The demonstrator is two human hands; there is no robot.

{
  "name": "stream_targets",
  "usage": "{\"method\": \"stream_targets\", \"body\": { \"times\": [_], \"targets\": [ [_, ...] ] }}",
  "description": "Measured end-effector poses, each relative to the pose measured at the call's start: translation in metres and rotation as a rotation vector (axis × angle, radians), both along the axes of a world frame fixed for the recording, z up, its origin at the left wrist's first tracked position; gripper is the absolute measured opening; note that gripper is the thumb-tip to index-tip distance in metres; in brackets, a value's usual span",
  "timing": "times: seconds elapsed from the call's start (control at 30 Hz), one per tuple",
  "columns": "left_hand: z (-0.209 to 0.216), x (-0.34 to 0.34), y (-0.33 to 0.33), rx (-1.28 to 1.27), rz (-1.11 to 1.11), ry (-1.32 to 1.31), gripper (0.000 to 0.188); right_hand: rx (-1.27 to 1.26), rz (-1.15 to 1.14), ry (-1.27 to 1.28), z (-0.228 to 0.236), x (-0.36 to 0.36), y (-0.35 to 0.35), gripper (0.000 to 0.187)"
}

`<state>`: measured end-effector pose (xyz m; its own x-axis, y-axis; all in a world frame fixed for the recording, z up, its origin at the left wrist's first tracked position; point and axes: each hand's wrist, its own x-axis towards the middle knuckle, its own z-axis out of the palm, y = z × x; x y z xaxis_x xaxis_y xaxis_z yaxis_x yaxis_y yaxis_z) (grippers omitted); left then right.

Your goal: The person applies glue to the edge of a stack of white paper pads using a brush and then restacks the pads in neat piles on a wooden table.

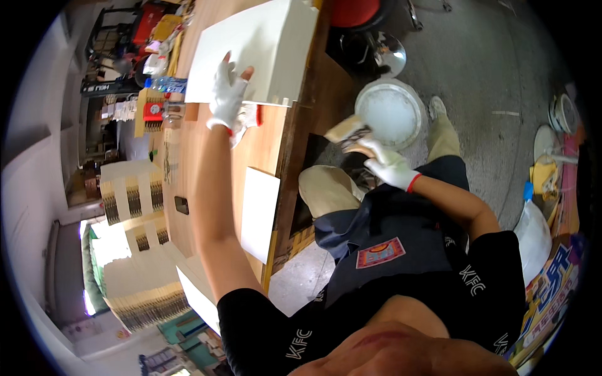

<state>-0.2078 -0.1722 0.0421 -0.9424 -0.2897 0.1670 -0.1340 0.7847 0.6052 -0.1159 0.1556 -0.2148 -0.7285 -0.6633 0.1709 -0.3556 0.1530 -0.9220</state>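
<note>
My left hand [227, 94], in a white glove with bare thumb and fingertips, reaches over a white block-like stack of boards or box [251, 44] on the wooden table. Its fingers are apart and hold nothing; whether they touch the white surface I cannot tell. Just beside that wrist lies a white knitted piece with red edging [253, 115], perhaps a glove. My right hand [390, 168], gloved in white with a red cuff, is closed round the handle of a wide flat brush [347, 130]. The brush is held near the rim of a round bucket [416, 103] with whitish contents.
A flat white panel [260, 213] lies along the table's near edge [276, 182]. Farther back are a dark phone [182, 205], a plastic bottle [168, 84] and tall stacks of boards [144, 282]. A red-seated stool [354, 11] stands beyond the bucket.
</note>
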Motion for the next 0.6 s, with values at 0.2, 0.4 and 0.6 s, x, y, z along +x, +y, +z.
{"method": "stream_targets", "body": {
  "times": [0.2,0.4,0.6],
  "targets": [
    [-0.055,0.033,-0.04,1.216,0.683,0.253,0.027,0.706,-0.068,-0.24,-0.033,-0.067,0.016,0.065],
    [-0.025,0.045,0.003,1.507,0.685,0.101,0.029,0.865,0.134,0.103,-0.032,-0.056,0.016,0.077],
    [-0.033,0.031,-0.017,1.677,0.615,0.2,0.027,0.635,0.174,-0.277,-0.095,-0.03,0.031,0.055]
  ]
}}
